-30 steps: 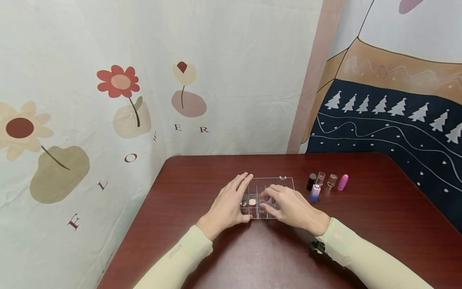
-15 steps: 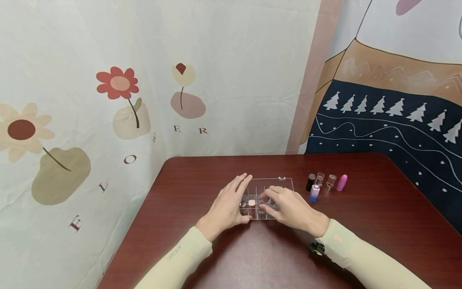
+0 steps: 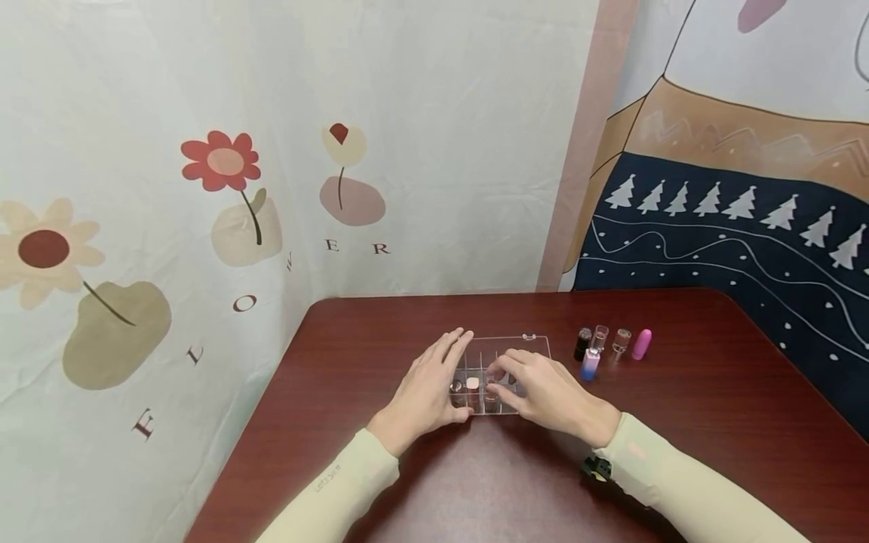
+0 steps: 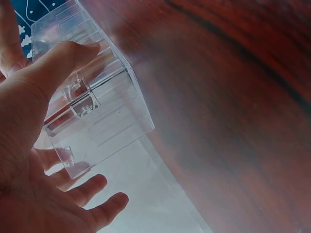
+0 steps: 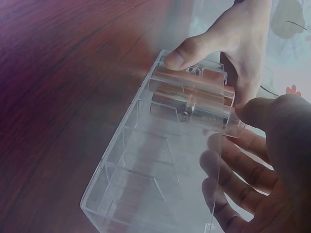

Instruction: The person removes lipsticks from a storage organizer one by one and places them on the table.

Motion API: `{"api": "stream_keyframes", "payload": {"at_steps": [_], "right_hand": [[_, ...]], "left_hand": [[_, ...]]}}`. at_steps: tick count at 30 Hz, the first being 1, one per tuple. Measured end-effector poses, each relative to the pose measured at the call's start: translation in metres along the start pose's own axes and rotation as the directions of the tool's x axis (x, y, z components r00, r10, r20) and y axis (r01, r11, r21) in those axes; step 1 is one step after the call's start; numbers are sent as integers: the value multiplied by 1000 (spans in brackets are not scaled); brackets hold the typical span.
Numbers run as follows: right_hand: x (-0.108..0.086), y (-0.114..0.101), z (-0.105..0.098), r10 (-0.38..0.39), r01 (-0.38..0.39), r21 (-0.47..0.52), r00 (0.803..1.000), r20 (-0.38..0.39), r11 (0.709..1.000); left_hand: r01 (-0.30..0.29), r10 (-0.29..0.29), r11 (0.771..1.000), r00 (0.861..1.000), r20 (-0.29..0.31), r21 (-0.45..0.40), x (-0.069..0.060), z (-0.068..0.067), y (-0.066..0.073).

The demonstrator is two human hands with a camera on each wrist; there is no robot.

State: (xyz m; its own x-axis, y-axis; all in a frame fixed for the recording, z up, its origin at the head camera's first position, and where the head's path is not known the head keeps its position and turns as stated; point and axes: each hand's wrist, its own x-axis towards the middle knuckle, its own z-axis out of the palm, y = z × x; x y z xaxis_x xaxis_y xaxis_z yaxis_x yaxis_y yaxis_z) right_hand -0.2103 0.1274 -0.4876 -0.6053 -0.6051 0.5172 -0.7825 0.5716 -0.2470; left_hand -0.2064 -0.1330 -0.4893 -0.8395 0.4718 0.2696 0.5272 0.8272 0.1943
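Observation:
A clear plastic compartment box stands on the table between both hands. My left hand grips its left end, with the thumb on the near wall and the fingers towards the far side. In the right wrist view, my right hand pinches the outer end of a clear-ended lipstick tube that sits partly inside a compartment. Left of that tube in the head view, a lipstick tube with a pale square top and one with a dark round top occupy other compartments.
To the right stand a black tube, a clear tube, a short clear-capped tube, a bright pink tube and a pink-to-blue tube. The table's far edge meets a printed curtain.
The head view has shifted slightly. Both hands keep nearly the same place at the box, and the tubes on the right have not moved.

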Motion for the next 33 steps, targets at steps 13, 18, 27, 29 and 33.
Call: {"api": "stream_keyframes", "payload": {"at_steps": [13,18,27,29,33], "right_hand": [[0,-3,-5,4,-4,-6,1000,-24,1000],[0,-4,-9,14,-14,-7,1000,-21,1000],[2,-4,-15,-2,1,-29,999,-43,1000],[2,-4,-16,-8,6,-35,999,-52,999],[3,-5,-19,-16,14,-42,998,-63,999]], "left_hand": [[-6,6,1000,1000,-3,1,-2,2,0],[-7,7,1000,1000,-12,-12,-1,2,0],[-9,9,1000,1000,-9,-2,0,1,0],[-11,11,1000,1000,-7,3,0,1,-1],[-4,4,1000,1000,-3,-3,0,2,-1]]}}
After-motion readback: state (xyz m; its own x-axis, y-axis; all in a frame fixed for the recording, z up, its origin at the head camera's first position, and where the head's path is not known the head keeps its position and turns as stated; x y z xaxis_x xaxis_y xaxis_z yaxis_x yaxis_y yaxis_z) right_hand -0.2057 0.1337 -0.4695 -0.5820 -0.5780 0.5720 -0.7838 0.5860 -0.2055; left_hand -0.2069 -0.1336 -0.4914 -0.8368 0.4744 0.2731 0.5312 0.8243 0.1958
